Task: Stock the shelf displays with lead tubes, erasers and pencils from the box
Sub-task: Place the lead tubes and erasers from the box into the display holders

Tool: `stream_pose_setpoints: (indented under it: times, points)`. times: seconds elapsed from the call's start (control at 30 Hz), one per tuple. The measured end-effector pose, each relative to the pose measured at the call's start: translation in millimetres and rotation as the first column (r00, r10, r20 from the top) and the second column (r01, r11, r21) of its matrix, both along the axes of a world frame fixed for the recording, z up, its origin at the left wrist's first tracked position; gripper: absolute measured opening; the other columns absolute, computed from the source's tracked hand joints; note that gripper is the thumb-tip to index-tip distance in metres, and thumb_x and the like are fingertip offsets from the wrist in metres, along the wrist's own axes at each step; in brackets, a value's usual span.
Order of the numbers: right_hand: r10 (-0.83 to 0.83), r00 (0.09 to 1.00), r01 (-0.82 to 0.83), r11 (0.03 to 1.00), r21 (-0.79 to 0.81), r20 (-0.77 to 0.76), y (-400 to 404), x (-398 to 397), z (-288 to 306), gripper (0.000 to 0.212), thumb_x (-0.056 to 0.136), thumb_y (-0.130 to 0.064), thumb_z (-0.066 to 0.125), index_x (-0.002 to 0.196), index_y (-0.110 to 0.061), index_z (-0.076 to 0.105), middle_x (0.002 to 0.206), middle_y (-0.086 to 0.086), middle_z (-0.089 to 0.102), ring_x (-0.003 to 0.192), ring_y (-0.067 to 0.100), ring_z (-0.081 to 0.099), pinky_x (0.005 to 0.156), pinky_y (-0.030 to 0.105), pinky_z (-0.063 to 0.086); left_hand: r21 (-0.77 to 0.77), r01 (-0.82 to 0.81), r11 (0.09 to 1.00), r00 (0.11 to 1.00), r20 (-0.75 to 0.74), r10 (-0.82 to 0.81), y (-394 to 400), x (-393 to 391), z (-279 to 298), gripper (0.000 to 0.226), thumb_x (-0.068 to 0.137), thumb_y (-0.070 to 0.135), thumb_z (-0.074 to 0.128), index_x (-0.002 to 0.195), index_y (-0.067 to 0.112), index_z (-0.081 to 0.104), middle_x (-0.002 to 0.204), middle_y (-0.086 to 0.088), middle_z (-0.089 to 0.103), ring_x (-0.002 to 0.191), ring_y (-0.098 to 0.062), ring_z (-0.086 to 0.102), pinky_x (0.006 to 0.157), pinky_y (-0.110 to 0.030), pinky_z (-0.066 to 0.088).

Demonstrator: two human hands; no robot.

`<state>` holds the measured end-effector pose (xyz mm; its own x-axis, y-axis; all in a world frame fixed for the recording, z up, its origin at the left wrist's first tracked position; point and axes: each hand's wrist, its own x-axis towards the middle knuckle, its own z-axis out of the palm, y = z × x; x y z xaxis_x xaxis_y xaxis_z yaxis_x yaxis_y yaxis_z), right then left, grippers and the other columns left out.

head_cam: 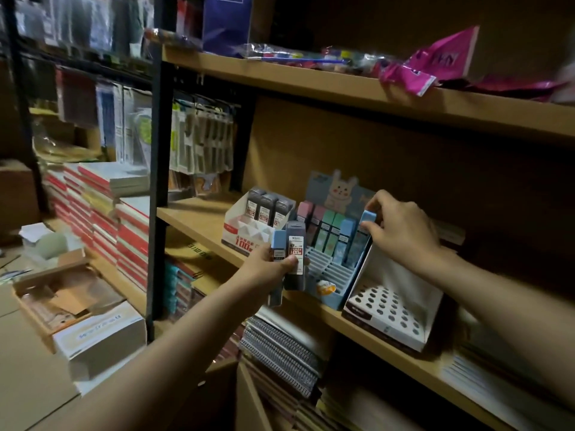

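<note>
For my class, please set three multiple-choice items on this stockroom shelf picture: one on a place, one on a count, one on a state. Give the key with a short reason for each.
1. Where does the white cardboard display with round holes stand?
A. Right of the blue rabbit-backed display
B. On the top shelf
C. On the floor

2. How many dark grey lead tubes stand in the white and red display box?
A. One
B. Three
C. Six

3. What is the right hand doing?
A. Hanging idle
B. Pinching a pale blue tube at the blue rabbit-backed display
C. Lifting a notebook

Key: 1 A, it sits beside that display on the same shelf. 2 B, three tube tops show in the back row. 3 B, its fingertips close on the tube's top.
</note>
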<state>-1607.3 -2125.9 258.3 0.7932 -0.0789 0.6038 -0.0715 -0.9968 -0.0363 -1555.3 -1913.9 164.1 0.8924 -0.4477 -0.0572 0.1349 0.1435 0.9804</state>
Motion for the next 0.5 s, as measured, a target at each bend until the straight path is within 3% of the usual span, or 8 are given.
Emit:
stream_pose_setpoints:
  times: [0.07, 0.2, 0.37, 0.5]
  points:
    - [0.001, 1.000, -0.001, 1.000, -0.010, -0.002, -2, 5, -5, 0.023, 0.088, -0.027, 0.071, 0.102, -0.020, 0.055, 0.086, 0.000, 0.068, 0.078, 0.019, 0.067, 0.066, 0.035, 0.056, -0.002, 0.007, 1.000, 1.000, -0.009, -0.007, -6, 2, -4, 0.032, 0.095, 0.008, 0.054, 0.127, 0.007, 0.052, 0.119, -0.015, 0.064, 0.109, -0.030, 0.063, 0.097, -0.050, 0.050]
    - [-0.018, 1.000, 0.018, 1.000, -0.002, -0.006, -4, 11, -11, 0.021, 0.088, -0.028, 0.070, 0.101, -0.020, 0.056, 0.087, 0.004, 0.070, 0.081, 0.023, 0.067, 0.072, 0.040, 0.056, 0.020, 0.008, 1.000, 1.000, 0.000, -0.008, -12, 6, -8, 0.034, 0.095, 0.008, 0.054, 0.128, 0.007, 0.050, 0.120, -0.015, 0.062, 0.110, -0.030, 0.062, 0.096, -0.049, 0.051]
    - [-0.015, 0.999, 0.014, 1.000, -0.015, -0.045, -6, 13, -23, 0.022, 0.089, -0.027, 0.069, 0.102, -0.018, 0.054, 0.075, -0.001, 0.066, 0.063, 0.014, 0.061, 0.053, 0.025, 0.042, 0.038, -0.017, 0.999, 1.000, 0.005, 0.017, -16, 12, -9, 0.036, 0.095, 0.008, 0.055, 0.130, 0.007, 0.048, 0.120, -0.015, 0.061, 0.110, -0.029, 0.061, 0.095, -0.046, 0.051]
    - [-0.033, 0.997, 0.032, 0.999, -0.013, -0.074, -7, 15, -21, 0.024, 0.088, -0.029, 0.070, 0.103, -0.018, 0.055, 0.079, 0.002, 0.066, 0.072, 0.021, 0.063, 0.062, 0.032, 0.050, 0.045, -0.027, 0.999, 1.000, 0.004, 0.027, -16, 14, -11, 0.036, 0.094, 0.009, 0.056, 0.129, 0.007, 0.048, 0.121, -0.016, 0.060, 0.110, -0.030, 0.061, 0.094, -0.046, 0.052]
